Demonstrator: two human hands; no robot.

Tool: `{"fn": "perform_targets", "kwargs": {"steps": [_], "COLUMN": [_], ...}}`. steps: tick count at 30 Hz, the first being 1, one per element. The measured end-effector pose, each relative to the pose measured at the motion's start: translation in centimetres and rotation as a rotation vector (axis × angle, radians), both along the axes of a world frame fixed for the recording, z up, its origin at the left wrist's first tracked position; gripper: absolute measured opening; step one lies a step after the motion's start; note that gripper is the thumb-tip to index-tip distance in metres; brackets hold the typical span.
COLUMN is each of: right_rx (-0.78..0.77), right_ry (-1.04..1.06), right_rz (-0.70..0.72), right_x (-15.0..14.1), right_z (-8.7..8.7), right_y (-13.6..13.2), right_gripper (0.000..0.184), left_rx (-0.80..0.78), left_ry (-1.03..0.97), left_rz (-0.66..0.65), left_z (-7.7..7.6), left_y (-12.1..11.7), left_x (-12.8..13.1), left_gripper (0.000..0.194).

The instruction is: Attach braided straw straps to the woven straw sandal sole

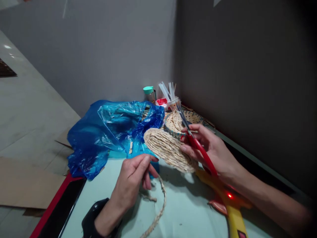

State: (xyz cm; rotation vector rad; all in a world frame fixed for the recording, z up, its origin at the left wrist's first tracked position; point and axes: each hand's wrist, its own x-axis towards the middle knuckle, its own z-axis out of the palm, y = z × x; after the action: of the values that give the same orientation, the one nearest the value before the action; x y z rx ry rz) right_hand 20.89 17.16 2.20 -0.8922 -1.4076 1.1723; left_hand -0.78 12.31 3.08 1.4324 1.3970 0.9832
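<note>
Inside the red-and-black table edge [65, 202], your left hand [132, 177] pinches a beige straw cord [164, 197], cropped below; your right hand [219, 155] grasps red-handled metal scissors [203, 152] and a partly hidden, coiled oval straw mat [165, 147].

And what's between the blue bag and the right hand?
In the head view, the oval rope coil lies between the blue bag and right hand, with the basket behind it.
</note>
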Motion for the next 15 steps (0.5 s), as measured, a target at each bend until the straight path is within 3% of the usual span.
{"fn": "perform_targets", "kwargs": {"steps": [3, 5, 8, 10, 15], "right_rx": [0.026, 0.040, 0.057, 0.072, 0.119], "right_ry": [0.024, 0.039, 0.061, 0.077, 0.101], "right_rz": [-0.024, -0.036, -0.039, -0.036, -0.039], "right_x": [0.6, 1.0, 1.6, 1.8, 2.3], "right_z": [0.2, 0.3, 0.5, 0.6, 0.5], "right_y": [0.8, 1.4, 2.0, 2.3, 2.7], "right_gripper": [0.051, 0.053, 0.052, 0.051, 0.045], "left_rx": [0.074, 0.158, 0.335, 0.501, 0.880], "left_ry": [0.234, 0.436, 0.627, 0.742, 1.162], "left_rz": [-0.103, -0.269, -0.473, -0.527, -0.619], "left_z": [1.6, 2.5, 2.6, 1.4, -4.7], "left_y": [-0.7, -1.4, -2.7, -3.7, -5.9], "left_x": [0.7, 1.5, 2.9, 3.9, 5.1], "left_gripper": [0.045, 0.050, 0.040, 0.030, 0.055]}}
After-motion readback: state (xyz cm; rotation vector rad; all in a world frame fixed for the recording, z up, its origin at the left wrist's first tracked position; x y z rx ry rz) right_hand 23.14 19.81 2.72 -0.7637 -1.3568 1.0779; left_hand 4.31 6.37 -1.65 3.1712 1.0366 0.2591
